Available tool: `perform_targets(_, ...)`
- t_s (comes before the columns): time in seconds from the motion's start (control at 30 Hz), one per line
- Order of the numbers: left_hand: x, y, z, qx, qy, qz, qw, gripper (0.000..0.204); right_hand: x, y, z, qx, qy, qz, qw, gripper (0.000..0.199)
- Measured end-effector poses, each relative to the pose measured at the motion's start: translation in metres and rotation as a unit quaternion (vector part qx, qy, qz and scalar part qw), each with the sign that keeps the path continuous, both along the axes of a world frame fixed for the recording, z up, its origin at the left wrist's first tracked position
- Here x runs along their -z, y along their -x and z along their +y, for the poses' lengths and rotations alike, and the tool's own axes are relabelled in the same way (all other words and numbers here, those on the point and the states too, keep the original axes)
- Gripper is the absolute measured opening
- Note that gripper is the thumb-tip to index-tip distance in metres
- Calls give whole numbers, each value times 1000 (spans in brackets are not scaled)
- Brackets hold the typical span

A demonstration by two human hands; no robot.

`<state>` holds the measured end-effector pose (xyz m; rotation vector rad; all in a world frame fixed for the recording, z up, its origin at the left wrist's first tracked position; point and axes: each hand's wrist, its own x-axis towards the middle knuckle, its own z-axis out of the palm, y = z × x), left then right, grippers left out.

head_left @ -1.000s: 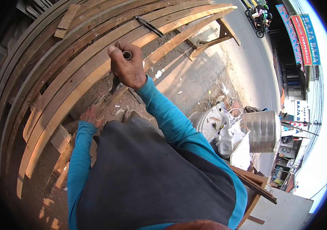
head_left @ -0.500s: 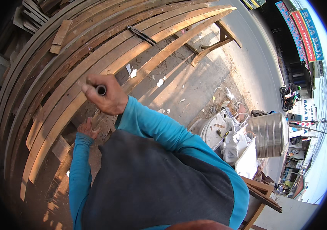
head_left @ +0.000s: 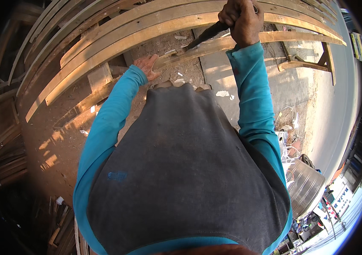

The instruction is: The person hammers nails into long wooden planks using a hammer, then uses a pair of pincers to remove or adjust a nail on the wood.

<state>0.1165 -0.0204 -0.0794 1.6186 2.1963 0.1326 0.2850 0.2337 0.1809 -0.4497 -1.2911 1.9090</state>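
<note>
My right hand (head_left: 244,21) is closed round a dark metal bar (head_left: 208,35) with a hollow, pipe-like end at the top of the fist. The bar slants down to the left, its lower tip at a narrow wooden plank (head_left: 215,46); whether it bites into the wood I cannot tell. My left hand (head_left: 147,67) lies at the left end of that plank, fingers stretched out against the wood. Just beyond, a longer pale plank (head_left: 159,30) runs across above both hands.
Several more long planks (head_left: 117,19) lie side by side farther off. A wooden trestle (head_left: 328,63) stands at the right, by the road. A metal drum (head_left: 304,187) is at the lower right. Wood offcuts (head_left: 62,225) lie at the lower left, and white scraps (head_left: 222,93) dot the ground.
The view has turned, so the planks now run across the top. My right hand has moved out to the right, and the bar's dark length now shows. My left hand stays low by the plank.
</note>
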Motion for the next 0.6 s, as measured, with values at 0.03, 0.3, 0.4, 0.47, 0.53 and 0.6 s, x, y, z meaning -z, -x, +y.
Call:
perform_targets(0.03,0,-1,0,4,-6,-6,1000,66,3,2,-1,18,-26,-15,999,31)
perform_targets(0.3,0,-10,-13,-30,39,-7,999,67,35,-57,68,69,23,29,997,36)
perform_targets(0.4,-10,-9,0,-21,55,-8,998,66,70,-155,141,97,114,77,986,37)
perform_targets(0.47,-17,-5,3,-20,57,-16,998,66,59,-177,133,104,75,90,988,37)
perform_targets(0.53,-16,-6,-5,-39,77,-63,994,70,50,-196,111,157,47,67,984,38)
perform_targets(0.6,-22,-15,-1,-21,38,-8,999,74,45,-213,93,204,42,47,977,38)
